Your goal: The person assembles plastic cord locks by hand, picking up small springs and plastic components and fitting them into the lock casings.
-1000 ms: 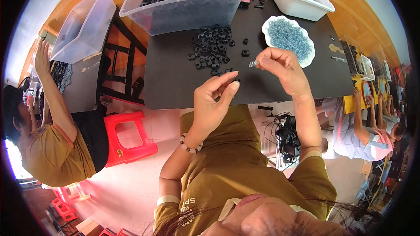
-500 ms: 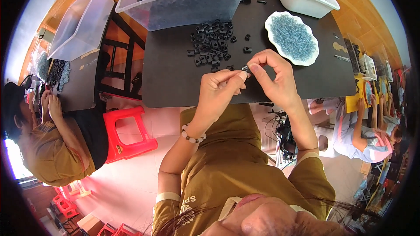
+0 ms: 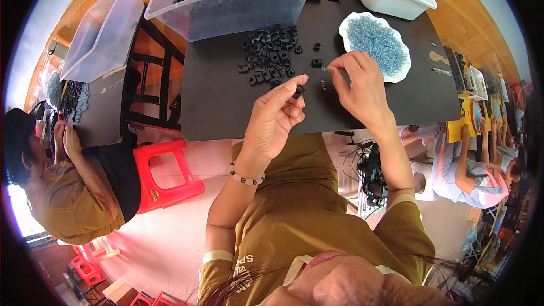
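My left hand (image 3: 273,114) is closed, with a small black plastic part (image 3: 298,91) pinched between thumb and fingers above the dark table. To its right, my right hand (image 3: 362,86) pinches a tiny spring (image 3: 325,69) at its fingertips, just over the tabletop. Another small coil spring (image 3: 323,85) lies on the table between the hands. Beyond my left hand is a loose pile of black plastic parts (image 3: 269,51), with a few single ones set apart to its right. A white scalloped plate (image 3: 344,29) heaped with small bluish springs (image 3: 378,48) sits beyond my right hand.
A clear bin (image 3: 238,14) full of black parts stands at the table's far side. At the far right is a white tub (image 3: 391,0). A red stool (image 3: 164,175) stands left of me, beside a co-worker (image 3: 73,187). More people sit at the right.
My hands have moved apart: the left one back to the left with the black part, the right one slightly forward. A spring now shows on the table between them.
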`<state>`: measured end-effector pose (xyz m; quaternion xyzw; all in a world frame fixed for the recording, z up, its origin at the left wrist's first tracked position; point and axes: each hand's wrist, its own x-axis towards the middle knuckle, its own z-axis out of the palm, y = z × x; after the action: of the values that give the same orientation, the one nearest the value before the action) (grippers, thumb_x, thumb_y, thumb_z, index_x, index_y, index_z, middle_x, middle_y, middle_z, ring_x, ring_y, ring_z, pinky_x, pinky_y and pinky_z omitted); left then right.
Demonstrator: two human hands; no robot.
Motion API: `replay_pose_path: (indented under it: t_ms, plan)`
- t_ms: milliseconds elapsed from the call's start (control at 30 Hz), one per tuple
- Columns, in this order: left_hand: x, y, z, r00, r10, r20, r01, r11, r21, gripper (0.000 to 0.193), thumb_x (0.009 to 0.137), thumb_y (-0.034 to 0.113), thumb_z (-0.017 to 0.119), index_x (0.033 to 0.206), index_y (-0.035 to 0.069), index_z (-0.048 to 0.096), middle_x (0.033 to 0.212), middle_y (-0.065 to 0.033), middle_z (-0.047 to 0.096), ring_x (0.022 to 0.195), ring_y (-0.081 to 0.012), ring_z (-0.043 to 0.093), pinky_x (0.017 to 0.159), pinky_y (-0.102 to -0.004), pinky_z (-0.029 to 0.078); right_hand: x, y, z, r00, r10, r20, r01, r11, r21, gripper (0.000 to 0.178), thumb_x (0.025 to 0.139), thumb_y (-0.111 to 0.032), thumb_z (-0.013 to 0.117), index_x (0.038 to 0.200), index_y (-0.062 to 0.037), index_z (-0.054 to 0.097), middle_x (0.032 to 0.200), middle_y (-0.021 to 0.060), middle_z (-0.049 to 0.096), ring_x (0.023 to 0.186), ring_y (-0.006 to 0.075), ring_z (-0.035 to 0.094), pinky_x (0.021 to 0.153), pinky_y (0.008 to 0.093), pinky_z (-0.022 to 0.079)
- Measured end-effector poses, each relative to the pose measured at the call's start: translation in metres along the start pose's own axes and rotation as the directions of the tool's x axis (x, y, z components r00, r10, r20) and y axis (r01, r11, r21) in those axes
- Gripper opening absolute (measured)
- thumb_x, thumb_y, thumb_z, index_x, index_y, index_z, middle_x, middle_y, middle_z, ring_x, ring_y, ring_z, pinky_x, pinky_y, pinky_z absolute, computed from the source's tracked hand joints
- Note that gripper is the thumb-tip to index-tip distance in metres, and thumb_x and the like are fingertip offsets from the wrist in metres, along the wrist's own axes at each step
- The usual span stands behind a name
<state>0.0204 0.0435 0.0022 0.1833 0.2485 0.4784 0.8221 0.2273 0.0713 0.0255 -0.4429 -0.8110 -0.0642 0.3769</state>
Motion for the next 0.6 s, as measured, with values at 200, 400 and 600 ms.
replay_pose_path:
  t_ms: [200, 400, 600]
  plan:
    - [-0.008, -0.005, -0.009, 0.981, 0.194, 0.018, -0.191, 0.942, 0.277, 0.027, 0.098, 0.02, 0.064, 0.116, 0.0, 0.071, 0.083, -0.004, 0.068, 0.066, -0.0062, 0.053, 0.064, -0.0223, 0.045, 0.0, 0.01, 0.0, 0.943, 0.329, 0.044, -0.331, 0.923, 0.196, 0.005, 0.086, -0.006, 0.069, 0.089, -0.0026, 0.066, 0.083, 0.0118, 0.063, 0.075, 0.0301, 0.062, 0.067, 0.0375, 0.05]
    - [-0.022, -0.011, -0.01, 0.955, 0.295, 0.026, -0.268, 0.826, 0.496, 0.025, 0.094, 0.011, 0.069, 0.116, -0.003, 0.07, 0.091, -0.0063, 0.071, 0.075, -0.0067, 0.06, 0.07, -0.0221, 0.05, 0.001, 0.055, -0.024, 0.919, 0.338, -0.205, -0.363, 0.927, -0.098, 0.007, 0.087, -0.01, 0.069, 0.092, -0.0038, 0.067, 0.086, 0.0118, 0.066, 0.081, 0.0275, 0.064, 0.074, 0.0385, 0.051]
    - [-0.03, -0.016, -0.008, 0.936, 0.349, 0.037, -0.303, 0.75, 0.588, 0.028, 0.094, 0.016, 0.07, 0.115, -0.003, 0.07, 0.089, -0.0068, 0.07, 0.074, -0.0085, 0.06, 0.072, -0.0228, 0.049, -0.012, 0.072, -0.033, 0.875, 0.422, -0.238, -0.454, 0.885, -0.101, 0.012, 0.086, -0.012, 0.072, 0.095, -0.0045, 0.069, 0.091, 0.0114, 0.068, 0.086, 0.0278, 0.065, 0.078, 0.0379, 0.051]
